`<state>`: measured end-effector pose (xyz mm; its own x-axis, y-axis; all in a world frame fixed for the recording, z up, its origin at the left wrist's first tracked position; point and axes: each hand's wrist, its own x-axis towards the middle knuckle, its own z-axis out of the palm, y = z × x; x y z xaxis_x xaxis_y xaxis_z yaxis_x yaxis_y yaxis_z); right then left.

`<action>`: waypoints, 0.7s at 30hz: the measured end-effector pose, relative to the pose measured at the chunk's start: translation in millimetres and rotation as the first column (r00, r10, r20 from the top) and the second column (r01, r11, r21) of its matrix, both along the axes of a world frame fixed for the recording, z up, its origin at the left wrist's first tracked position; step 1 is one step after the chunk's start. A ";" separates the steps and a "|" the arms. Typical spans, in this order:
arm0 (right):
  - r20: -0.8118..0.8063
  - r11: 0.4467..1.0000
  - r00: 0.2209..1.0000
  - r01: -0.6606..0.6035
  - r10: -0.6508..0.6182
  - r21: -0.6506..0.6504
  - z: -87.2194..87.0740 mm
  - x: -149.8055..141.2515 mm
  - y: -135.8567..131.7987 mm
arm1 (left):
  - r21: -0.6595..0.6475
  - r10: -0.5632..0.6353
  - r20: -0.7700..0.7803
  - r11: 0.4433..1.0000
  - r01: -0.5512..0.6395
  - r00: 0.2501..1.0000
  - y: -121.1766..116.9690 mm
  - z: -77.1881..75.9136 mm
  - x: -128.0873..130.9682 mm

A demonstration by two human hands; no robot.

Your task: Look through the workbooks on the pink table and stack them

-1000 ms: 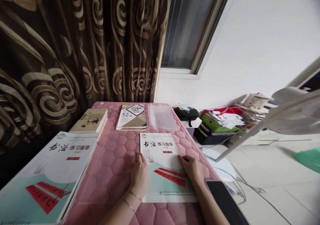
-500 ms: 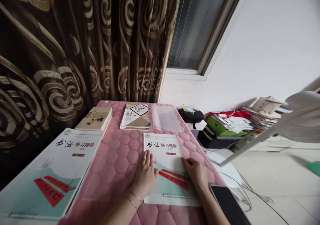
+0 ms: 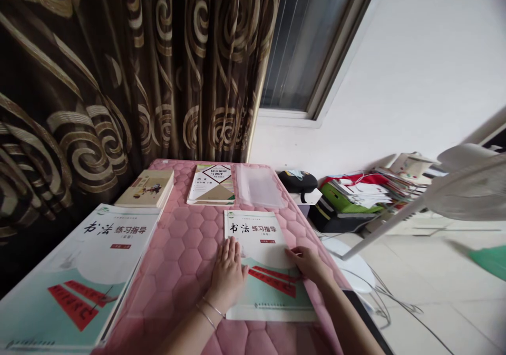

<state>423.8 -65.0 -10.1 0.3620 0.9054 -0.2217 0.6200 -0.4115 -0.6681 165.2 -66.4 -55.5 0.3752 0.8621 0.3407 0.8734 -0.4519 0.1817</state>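
Observation:
A calligraphy workbook with a white and teal cover and red strips lies flat on a pink quilted table cover. My left hand rests flat along its left edge, fingers stretched out and partly over the cover. At the right edge, my right hand has its fingers curled and pressed together, the tips on the workbook's border. A clear plastic book cover spreads out to the left of the workbook, hard to see against the pink. Whether it also runs beneath the workbook I cannot tell.
To the left lies a stack of matching workbooks, with beige books behind. Farther back are a white workbook and clear plastic covers. A dark phone is partly behind my right forearm. A white fan stands right of the table.
The whole view has shifted slightly. My right hand has moved a little up along the workbook's edge, and its forearm now covers more of the phone. My left hand stays in place.

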 end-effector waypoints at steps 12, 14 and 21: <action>0.370 0.994 0.923 -0.112 0.104 0.000 -8.5 -24.2 -9.1 | -0.004 -0.010 -0.034 1.000 0.010 0.999 0.2 1.5 -1.4; 0.363 0.994 0.926 -0.113 0.108 -0.005 -8.5 -24.0 -9.1 | -0.045 -0.034 -0.036 0.998 0.033 0.999 -0.6 5.4 -3.8; 0.293 0.994 0.952 -0.104 0.087 0.043 -9.4 -21.1 -8.0 | -0.118 0.289 -0.125 0.946 -0.303 0.949 8.1 38.9 -46.1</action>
<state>402.8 -73.0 -19.5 0.3143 0.9470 -0.0668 0.8252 -0.3074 -0.4739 119.1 -58.3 -16.5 0.1237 0.9745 0.1870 0.9813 -0.1481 0.1227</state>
